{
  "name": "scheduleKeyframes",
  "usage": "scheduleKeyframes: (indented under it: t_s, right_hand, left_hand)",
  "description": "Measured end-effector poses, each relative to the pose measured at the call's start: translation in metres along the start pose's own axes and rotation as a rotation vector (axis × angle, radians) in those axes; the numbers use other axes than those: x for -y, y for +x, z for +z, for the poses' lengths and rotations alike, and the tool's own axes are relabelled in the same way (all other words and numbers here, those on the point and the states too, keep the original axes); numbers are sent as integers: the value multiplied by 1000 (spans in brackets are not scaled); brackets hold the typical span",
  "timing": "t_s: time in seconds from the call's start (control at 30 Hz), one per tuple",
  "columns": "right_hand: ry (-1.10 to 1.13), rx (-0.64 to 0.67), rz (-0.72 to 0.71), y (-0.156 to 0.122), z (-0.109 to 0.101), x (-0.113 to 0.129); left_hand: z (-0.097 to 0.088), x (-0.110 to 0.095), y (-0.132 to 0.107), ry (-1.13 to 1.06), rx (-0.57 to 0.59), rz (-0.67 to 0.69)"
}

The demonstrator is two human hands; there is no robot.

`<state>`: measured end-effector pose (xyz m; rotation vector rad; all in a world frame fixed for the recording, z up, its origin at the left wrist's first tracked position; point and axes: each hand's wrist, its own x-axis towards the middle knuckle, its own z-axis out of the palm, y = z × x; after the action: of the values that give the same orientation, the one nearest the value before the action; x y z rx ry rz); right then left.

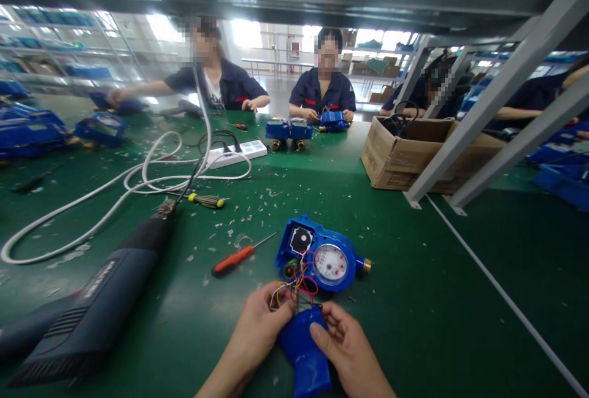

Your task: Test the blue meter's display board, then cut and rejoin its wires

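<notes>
A blue water meter (350,243) with a round white dial lies in front of me, its side compartment uncovered and thin red, yellow and white wires (301,278) trailing out toward me. Closer in is a blue plastic part (301,340), perhaps the meter's cover, which my right hand (347,340) grips with the thumb on top. My left hand (264,318) is closed, thumb and fingers pinched on the wires at the part's upper left edge. Left of the meter rests an orange-handled screwdriver (237,259).
A heat gun (115,287) lies at the left. Behind it are a yellow-black screwdriver (206,201), a white cable (138,184) and a power strip (239,153). A cardboard box (391,162) stands beside grey frame legs (488,91). Several co-workers sit across the green table (414,300).
</notes>
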<state>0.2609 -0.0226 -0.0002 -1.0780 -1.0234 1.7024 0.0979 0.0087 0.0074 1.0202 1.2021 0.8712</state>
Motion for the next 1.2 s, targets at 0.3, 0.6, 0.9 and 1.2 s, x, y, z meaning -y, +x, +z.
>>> scheduleKeyframes:
  t_s: [0.3, 0.6, 0.9, 1.2]
  right_hand:
    - [-8, -31, 4, 0, 1, -5]
    - [-49, -35, -7, 0, 2, -1]
    - [-71, -33, -13, 1, 0, -6]
    - [-35, -17, -7, -2, 3, 1]
  left_hand:
    - [-2, 0, -3, 70, -30, 55]
    - [-1, 3, -4, 238, -136, 114]
    - [0, 8, -20, 460, -510, 447]
    - [6, 4, -25, 839, -353, 364]
